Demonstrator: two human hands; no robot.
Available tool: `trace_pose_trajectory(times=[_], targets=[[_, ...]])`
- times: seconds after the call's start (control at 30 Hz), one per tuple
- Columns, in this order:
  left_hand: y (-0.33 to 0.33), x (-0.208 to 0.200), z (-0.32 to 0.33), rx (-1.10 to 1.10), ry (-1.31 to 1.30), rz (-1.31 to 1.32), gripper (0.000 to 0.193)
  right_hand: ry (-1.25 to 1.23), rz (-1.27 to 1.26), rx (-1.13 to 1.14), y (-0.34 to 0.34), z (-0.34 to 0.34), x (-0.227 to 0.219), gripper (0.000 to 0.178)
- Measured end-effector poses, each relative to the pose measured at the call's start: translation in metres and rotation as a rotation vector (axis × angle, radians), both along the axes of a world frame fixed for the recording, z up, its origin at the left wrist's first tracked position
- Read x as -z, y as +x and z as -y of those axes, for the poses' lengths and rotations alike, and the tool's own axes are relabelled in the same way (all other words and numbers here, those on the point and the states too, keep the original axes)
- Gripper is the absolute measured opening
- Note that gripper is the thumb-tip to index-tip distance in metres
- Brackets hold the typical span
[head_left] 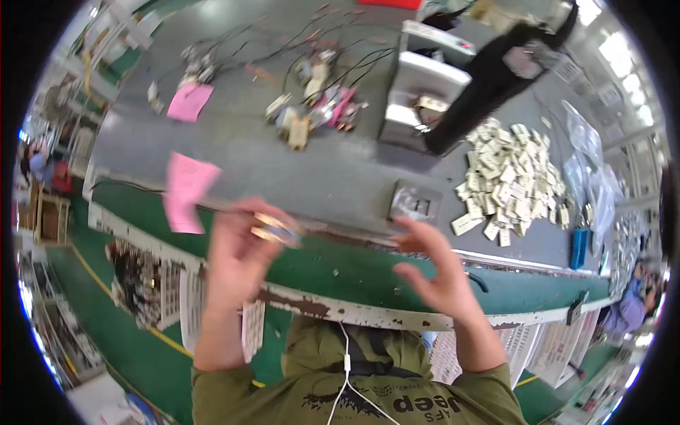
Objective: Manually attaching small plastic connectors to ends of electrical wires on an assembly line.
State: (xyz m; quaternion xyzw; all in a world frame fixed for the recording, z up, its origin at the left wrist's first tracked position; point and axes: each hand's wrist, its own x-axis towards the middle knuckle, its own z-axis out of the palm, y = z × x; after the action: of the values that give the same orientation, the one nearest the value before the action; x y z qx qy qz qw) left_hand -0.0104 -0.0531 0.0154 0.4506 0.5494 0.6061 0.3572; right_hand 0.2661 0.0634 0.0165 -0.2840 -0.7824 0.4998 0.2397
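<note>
My left hand (241, 248) is pinched around a small brass-coloured metal part (275, 231), blurred by motion, above the table's front edge. The right hand (439, 276) is raised with fingers and thumb apart and nothing between them. Just beyond its fingertips sits a small grey metal block (416, 201) with slots in its top. A big heap of small cream-coloured rectangular pieces (506, 177) lies to the right of the block. Near my left hand, a pink paper slip (187, 191) hangs over the table edge.
A white box-shaped device (428, 78) stands at the back, with a long black tapering object (489, 88) leaning across it. Cabled parts (304, 106) lie tangled on the grey table (340, 170). Clear plastic bags (595, 170) and a blue container (581, 248) are at the right.
</note>
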Motion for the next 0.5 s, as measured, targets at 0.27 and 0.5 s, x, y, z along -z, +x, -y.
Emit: trace_pose_trajectory(times=[0.27,0.5], targets=[[-0.225,0.129,0.204,-1.116,-0.012,0.277,0.043,-0.174,-0.149,0.230,0.028,0.006,0.027,0.051],[-0.166,0.305,0.362,-1.212,-0.305,0.811,0.043,-0.104,-0.018,0.267,0.045,0.000,0.042,0.044]])
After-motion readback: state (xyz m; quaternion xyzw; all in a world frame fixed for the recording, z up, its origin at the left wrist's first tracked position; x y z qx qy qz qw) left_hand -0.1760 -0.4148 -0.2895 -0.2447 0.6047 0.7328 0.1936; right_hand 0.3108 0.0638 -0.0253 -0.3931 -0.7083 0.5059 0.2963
